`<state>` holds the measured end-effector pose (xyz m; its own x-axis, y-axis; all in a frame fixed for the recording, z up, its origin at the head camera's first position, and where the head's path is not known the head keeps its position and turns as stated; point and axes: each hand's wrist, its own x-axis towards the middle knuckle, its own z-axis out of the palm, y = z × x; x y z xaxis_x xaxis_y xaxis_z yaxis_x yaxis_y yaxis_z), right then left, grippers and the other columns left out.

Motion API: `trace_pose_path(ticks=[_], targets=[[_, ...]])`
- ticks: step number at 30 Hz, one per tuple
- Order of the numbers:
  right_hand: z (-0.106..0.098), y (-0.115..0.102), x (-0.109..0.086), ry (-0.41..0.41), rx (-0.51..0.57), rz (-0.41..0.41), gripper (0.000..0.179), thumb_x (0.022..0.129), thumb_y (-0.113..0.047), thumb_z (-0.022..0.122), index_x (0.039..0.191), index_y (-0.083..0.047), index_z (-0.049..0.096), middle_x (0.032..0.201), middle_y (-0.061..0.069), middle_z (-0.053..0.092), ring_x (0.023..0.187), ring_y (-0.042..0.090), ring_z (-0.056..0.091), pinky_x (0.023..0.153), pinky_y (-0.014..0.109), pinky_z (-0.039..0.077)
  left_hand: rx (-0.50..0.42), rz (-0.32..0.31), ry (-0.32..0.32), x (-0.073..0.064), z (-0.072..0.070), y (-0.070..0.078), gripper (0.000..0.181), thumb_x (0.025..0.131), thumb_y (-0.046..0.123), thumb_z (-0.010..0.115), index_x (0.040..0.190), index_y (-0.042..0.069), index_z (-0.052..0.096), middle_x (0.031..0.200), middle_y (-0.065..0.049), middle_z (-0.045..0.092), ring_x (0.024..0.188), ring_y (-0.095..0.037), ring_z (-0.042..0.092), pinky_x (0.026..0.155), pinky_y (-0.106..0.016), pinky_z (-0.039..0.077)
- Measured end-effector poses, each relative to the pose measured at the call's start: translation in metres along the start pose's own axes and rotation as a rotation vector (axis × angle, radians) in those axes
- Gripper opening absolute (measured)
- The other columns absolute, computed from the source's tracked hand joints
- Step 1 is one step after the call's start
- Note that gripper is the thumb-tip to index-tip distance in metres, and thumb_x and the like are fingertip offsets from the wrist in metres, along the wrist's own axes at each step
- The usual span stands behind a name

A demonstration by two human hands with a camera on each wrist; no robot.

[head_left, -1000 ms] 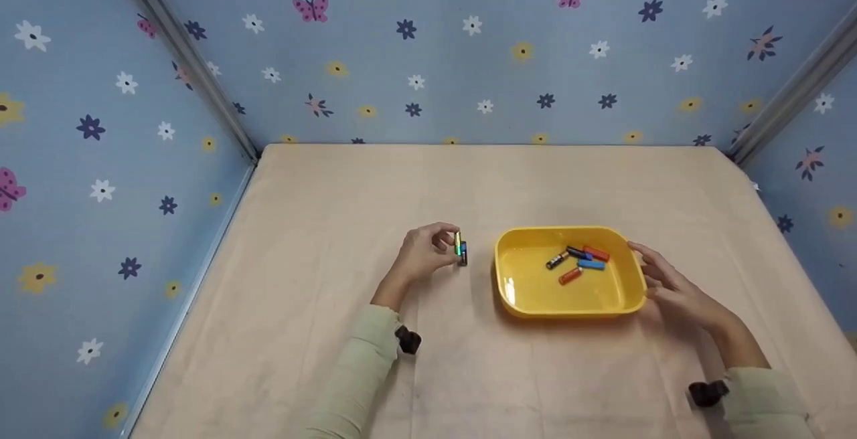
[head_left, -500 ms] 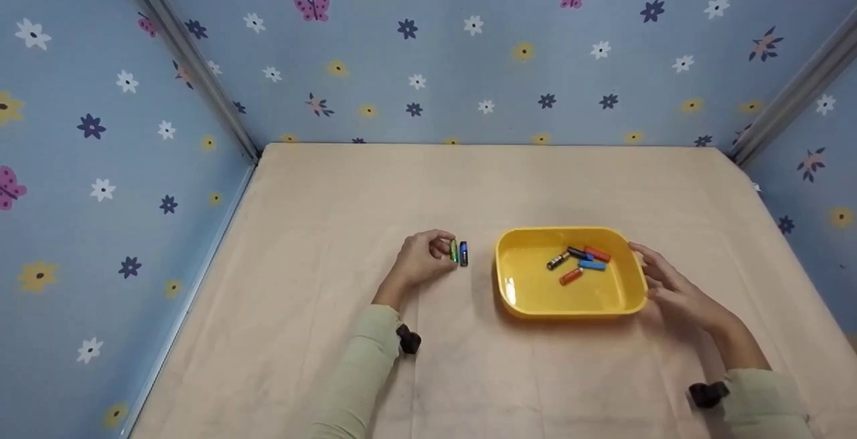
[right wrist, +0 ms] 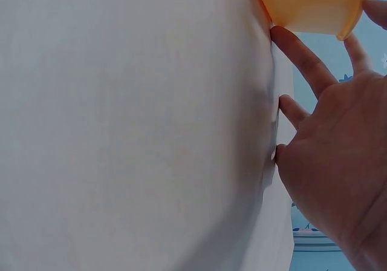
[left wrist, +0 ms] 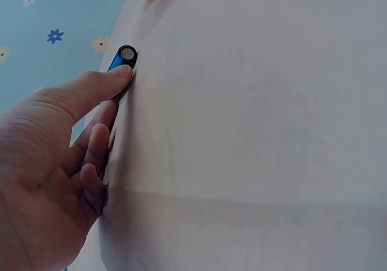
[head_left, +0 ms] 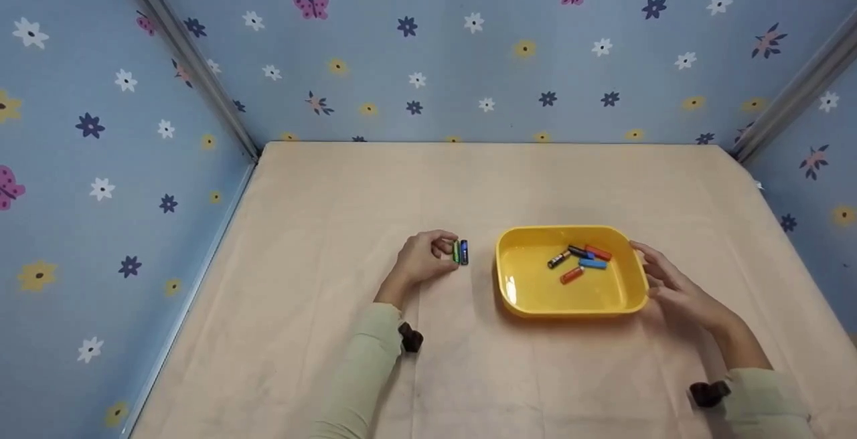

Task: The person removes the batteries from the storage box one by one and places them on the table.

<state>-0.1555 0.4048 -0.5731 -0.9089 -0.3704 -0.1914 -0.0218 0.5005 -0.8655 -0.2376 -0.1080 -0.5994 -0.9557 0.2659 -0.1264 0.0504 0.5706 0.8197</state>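
Observation:
In the head view my left hand (head_left: 425, 256) pinches a green battery (head_left: 456, 251) between thumb and fingers, low at the tablecloth. Right beside it, on its right, lies a dark blue battery (head_left: 464, 252), parallel to it. The left wrist view shows a blue battery (left wrist: 124, 57) end-on, just past the thumb tip of the left hand (left wrist: 54, 144). My right hand (head_left: 683, 295) touches the right side of a yellow tray (head_left: 535, 305), fingers spread along its wall. In the right wrist view, fingers of the right hand (right wrist: 338, 138) meet the tray's wall (right wrist: 314, 8).
Several loose batteries lie inside the tray, among them an orange battery (head_left: 572, 275) and a light blue battery (head_left: 592, 264). A beige cloth (head_left: 348, 191) covers the table. Patterned blue panels (head_left: 442, 57) stand at the back and sides.
The green battery, held above and overlapping the dark blue one earlier, has come down to its left side, and the two are now side by side. The right hand and tray have stayed put.

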Motion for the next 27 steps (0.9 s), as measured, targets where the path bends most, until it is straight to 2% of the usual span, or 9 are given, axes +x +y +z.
trace_pose_path(ticks=[2,4,11,16,18,20,23,25,27], targets=[[0.0,0.0,0.0,0.0,0.004,-0.009,0.08,0.113,-0.015,0.058,0.182,-0.024,0.018,0.187,0.027,0.021,0.144,-0.014,0.041,0.124,0.094,0.017,-0.006,-0.007,-0.001,0.001,0.0,-0.001,0.051,0.09,0.012,0.092,0.139,0.013,0.078,0.112,-0.003,0.083,0.092,-0.011,0.066,0.087,-0.029,0.053],[-0.001,0.001,0.0,-0.002,0.009,-0.02,0.079,0.113,-0.016,0.057,0.182,-0.023,0.018,0.187,0.028,0.021,0.136,-0.025,0.039,0.123,0.095,0.016,-0.008,0.003,0.005,0.004,0.002,-0.006,0.05,0.09,0.012,0.093,0.138,0.014,0.078,0.11,-0.001,0.082,0.091,-0.011,0.065,0.085,-0.029,0.053],[-0.001,0.0,0.0,-0.003,-0.005,-0.034,0.08,0.113,-0.014,0.057,0.182,-0.023,0.018,0.187,0.028,0.02,0.137,-0.024,0.041,0.123,0.094,0.017,0.002,-0.024,0.006,-0.003,0.0,0.008,0.051,0.091,0.009,0.092,0.14,0.012,0.077,0.115,-0.008,0.083,0.093,-0.013,0.064,0.088,-0.03,0.052],[0.0,0.0,0.0,0.0,-0.016,-0.044,0.081,0.111,-0.011,0.057,0.182,-0.023,0.019,0.187,0.027,0.021,0.138,-0.024,0.041,0.126,0.09,0.021,-0.012,-0.017,-0.048,-0.004,-0.006,0.012,0.06,0.091,0.005,0.09,0.148,0.008,0.071,0.116,-0.008,0.079,0.096,-0.013,0.062,0.091,-0.03,0.054],[0.001,0.0,0.0,0.006,-0.022,-0.065,0.079,0.112,-0.01,0.056,0.182,-0.021,0.019,0.187,0.027,0.022,0.139,-0.025,0.041,0.134,0.07,0.035,0.003,0.011,-0.079,0.0,-0.007,0.006,0.064,0.091,0.007,0.09,0.152,0.008,0.068,0.115,-0.006,0.077,0.096,-0.013,0.062,0.093,-0.03,0.055],[0.001,0.001,0.0,0.008,-0.018,-0.096,0.076,0.114,-0.009,0.055,0.182,-0.018,0.02,0.186,0.027,0.023,0.141,-0.025,0.043,0.132,0.041,0.045,0.035,0.005,-0.111,0.0,-0.012,0.012,0.067,0.092,0.007,0.09,0.155,0.009,0.065,0.116,-0.005,0.077,0.098,-0.014,0.063,0.096,-0.033,0.056],[0.001,0.002,0.0,0.011,-0.012,-0.119,0.074,0.116,-0.011,0.054,0.181,-0.016,0.021,0.186,0.025,0.025,0.143,-0.024,0.043,0.115,0.008,0.038,0.089,-0.01,-0.138,-0.001,-0.02,0.023,0.069,0.094,0.009,0.09,0.157,0.012,0.063,0.121,-0.007,0.079,0.107,-0.019,0.07,0.105,-0.04,0.059],[0.0,0.001,0.0,0.013,-0.019,-0.116,0.073,0.116,-0.012,0.055,0.181,-0.017,0.021,0.186,0.025,0.026,0.142,-0.025,0.042,0.121,0.017,0.041,0.112,-0.043,-0.142,-0.007,-0.027,0.042,0.068,0.095,0.008,0.088,0.158,0.013,0.063,0.127,-0.011,0.079,0.114,-0.025,0.072,0.109,-0.047,0.059],[-0.001,0.0,0.0,0.009,-0.029,-0.104,0.073,0.116,-0.013,0.054,0.181,-0.018,0.021,0.186,0.027,0.025,0.141,-0.026,0.04,0.131,0.041,0.042,0.128,-0.04,-0.135,-0.007,-0.029,0.05,0.068,0.096,0.009,0.088,0.158,0.014,0.063,0.131,-0.013,0.079,0.12,-0.028,0.072,0.11,-0.05,0.059]])
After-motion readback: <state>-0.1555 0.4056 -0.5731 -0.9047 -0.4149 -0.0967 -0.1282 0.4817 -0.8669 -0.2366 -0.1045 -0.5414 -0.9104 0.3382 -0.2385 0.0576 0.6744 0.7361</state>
